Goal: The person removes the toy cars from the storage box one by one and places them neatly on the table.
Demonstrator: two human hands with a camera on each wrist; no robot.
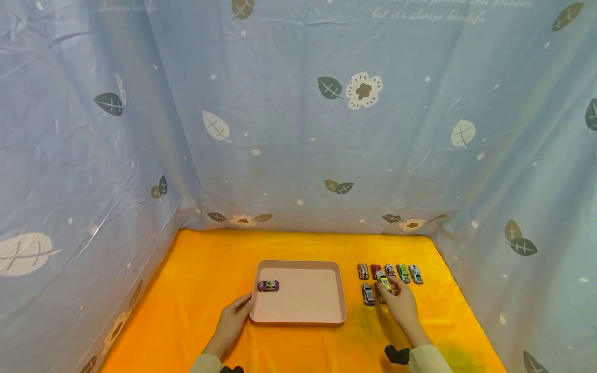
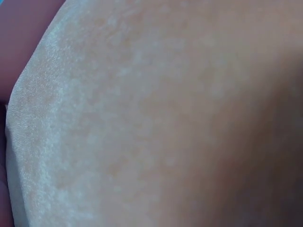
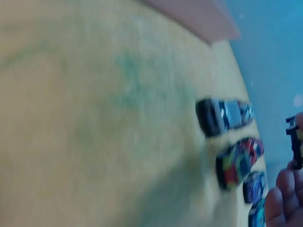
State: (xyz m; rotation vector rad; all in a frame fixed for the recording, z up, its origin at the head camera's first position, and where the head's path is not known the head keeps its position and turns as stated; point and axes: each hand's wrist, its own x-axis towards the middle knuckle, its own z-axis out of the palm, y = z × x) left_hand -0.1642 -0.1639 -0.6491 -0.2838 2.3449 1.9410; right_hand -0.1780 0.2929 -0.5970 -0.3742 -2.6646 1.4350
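Observation:
My right hand pinches a yellow-green toy car over the group of toy cars on the right. The right wrist view catches this hand at its edge, next to the held car's dark underside. My left hand touches the left side of a pink tray; whether its fingers curl under the rim is hidden. Inside the tray, near its left wall, sits a purple toy car with green markings. Mostly skin fills the left wrist view.
Right of the tray stand a striped car, a red car, a white-and-purple car, a green car and a pale teal car. A grey car is nearer. Blue patterned curtains enclose the yellow-orange tabletop.

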